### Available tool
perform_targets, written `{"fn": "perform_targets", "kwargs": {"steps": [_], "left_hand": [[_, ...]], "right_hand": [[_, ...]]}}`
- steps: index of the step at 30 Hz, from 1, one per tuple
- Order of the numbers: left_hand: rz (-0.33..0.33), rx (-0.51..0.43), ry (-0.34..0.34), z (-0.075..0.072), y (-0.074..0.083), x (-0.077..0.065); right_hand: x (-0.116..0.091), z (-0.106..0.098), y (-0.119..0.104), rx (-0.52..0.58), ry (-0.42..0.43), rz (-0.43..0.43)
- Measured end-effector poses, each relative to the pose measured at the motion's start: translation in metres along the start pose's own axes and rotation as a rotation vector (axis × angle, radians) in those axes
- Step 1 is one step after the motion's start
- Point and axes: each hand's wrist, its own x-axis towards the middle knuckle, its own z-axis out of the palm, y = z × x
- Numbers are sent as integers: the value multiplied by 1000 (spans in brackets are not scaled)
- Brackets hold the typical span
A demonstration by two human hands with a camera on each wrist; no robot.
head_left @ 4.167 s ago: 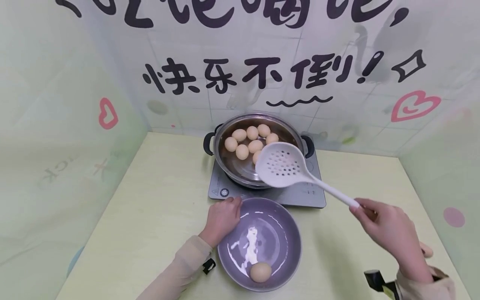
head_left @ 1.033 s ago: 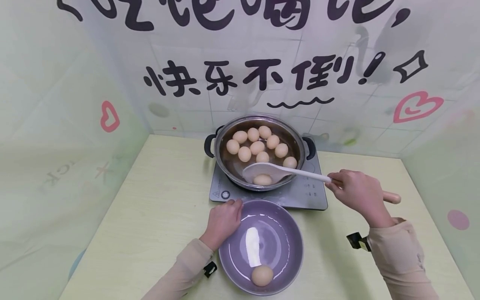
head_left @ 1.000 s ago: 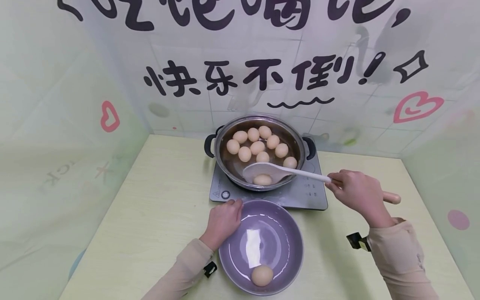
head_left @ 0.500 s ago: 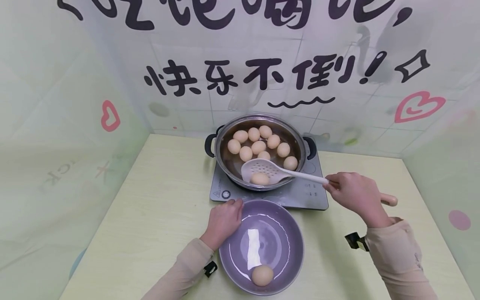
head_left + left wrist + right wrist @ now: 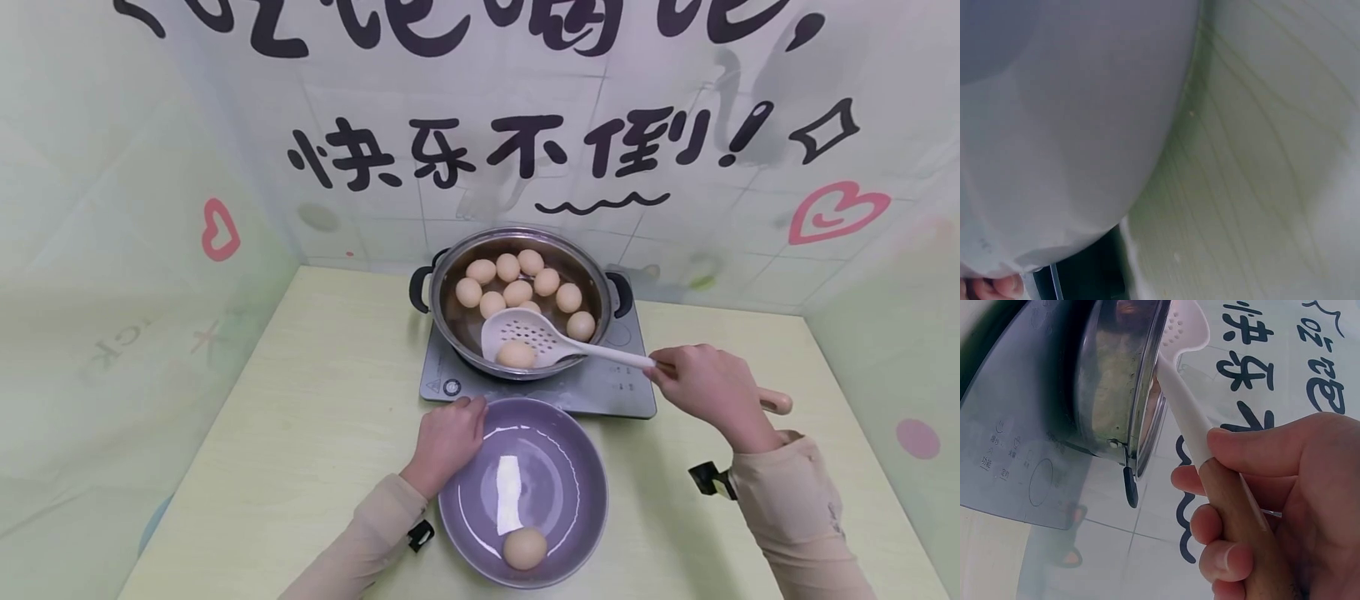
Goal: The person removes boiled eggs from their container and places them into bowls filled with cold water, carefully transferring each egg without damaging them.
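My right hand (image 5: 705,383) grips the wooden handle of a white slotted spoon (image 5: 532,332), fingers wrapped round it and thumb along the top, as the right wrist view (image 5: 1229,494) shows. One egg (image 5: 517,354) lies in the spoon's bowl, over the front part of a steel pot (image 5: 472,350). Several more eggs (image 5: 517,293) sit in the pot behind the spoon. At the front, my left hand (image 5: 448,437) holds the upper left rim of a purple-grey bowl (image 5: 555,492). A single egg (image 5: 525,548) rests in that bowl, near its front edge.
The pot stands on a flat grey induction cooker (image 5: 622,392), its black side handles (image 5: 619,295) sticking out left and right. Behind it rises a printed wall sheet (image 5: 360,225). The pale table (image 5: 322,375) spreads to both sides.
Since the oldest frame, the spoon has gone down into the pot and come under an egg. Over the last second it has tilted and risen slightly with that egg. My left hand stays on the bowl.
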Motion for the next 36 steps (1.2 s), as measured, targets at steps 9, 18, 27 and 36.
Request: {"fn": "perform_targets", "kwargs": {"steps": [9,18,27,36], "left_hand": [[2,-2,16,-1,0,0],[-1,3,12,-1,0,-1],[-6,1,9,0,0,0],[2,-1,12,-1,0,0]], "right_hand": [[2,-4,-2,23,-72,9],[1,-5,-7,46,-111,-4],[-2,-6,-7,26,-101,-51],[-9,-8,-6,25,-98,-99]]}}
